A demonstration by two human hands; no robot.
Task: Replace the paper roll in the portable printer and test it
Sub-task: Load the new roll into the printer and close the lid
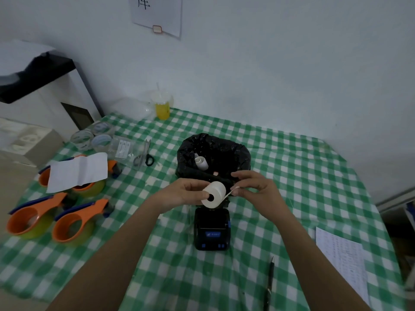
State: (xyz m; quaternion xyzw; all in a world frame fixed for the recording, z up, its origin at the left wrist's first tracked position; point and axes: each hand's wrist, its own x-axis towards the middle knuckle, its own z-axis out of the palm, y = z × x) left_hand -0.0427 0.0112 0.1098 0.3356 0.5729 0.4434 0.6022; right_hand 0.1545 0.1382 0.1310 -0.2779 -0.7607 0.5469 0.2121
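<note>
While left hand grips paper roll above printer, right hand pinches its loose end.

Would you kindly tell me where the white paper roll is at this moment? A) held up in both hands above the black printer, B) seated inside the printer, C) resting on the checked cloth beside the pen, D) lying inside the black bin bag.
A: the left hand grips the white paper roll while the right hand pulls its loose end, above the black portable printer.
</note>
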